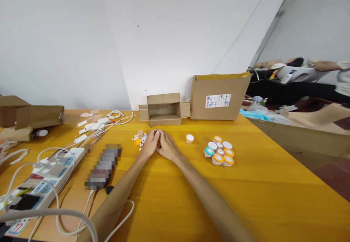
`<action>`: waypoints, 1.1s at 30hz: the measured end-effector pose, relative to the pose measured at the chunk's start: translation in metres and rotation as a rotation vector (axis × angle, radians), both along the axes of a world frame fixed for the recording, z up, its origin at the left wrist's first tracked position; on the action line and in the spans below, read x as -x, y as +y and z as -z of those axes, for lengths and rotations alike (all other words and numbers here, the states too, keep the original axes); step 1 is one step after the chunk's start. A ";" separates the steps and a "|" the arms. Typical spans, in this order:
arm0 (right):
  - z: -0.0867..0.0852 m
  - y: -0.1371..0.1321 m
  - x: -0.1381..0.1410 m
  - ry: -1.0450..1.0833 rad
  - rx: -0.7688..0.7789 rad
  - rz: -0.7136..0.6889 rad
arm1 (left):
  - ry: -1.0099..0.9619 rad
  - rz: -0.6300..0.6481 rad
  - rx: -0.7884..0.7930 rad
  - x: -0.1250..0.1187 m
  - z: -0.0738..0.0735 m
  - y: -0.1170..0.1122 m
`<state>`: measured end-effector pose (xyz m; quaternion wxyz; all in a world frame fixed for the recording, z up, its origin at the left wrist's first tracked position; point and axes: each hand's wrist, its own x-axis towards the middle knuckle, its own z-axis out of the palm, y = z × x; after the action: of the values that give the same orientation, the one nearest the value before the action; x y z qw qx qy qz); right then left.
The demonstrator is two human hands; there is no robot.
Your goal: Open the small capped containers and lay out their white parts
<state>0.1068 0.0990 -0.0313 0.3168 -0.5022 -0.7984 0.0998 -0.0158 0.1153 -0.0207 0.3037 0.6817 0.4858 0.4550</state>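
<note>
My left hand (150, 143) and my right hand (166, 146) meet over the wooden table (164, 205), fingers curled in and fingertips touching. Whatever lies between them is mostly hidden; only a small reddish-brown patch shows in the gap. Just left of my left hand is a loose group of small parts: an orange ring (137, 142), a clear little cup (140, 133) and several white plastic pieces. To the right of my right hand stands a single small round container with a white lid (189, 138). Farther right, several similar containers (219, 151) with orange, white and teal lids sit clustered together.
Behind my hands is an open cardboard box (164, 120); a larger closed carton (218, 103) leans on the wall. At left lie a phone (105, 165), a power strip (54, 183) and tangled white cables. A person sits at far right beyond the table edge.
</note>
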 end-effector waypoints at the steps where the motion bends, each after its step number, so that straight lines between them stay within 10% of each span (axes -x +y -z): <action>1: -0.001 0.000 0.000 0.003 -0.008 -0.006 | -0.004 -0.010 -0.002 0.000 -0.001 0.001; 22: -0.004 -0.004 0.003 0.049 0.052 0.006 | 0.077 -0.185 -0.113 0.016 0.003 0.011; 33: 0.014 -0.021 -0.009 0.217 -0.001 0.052 | 0.119 -0.007 -0.089 0.010 0.002 0.002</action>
<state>0.1153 0.0782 -0.0456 0.4041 -0.5091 -0.7460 0.1451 -0.0256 0.1169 -0.0229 0.2422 0.7185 0.4849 0.4360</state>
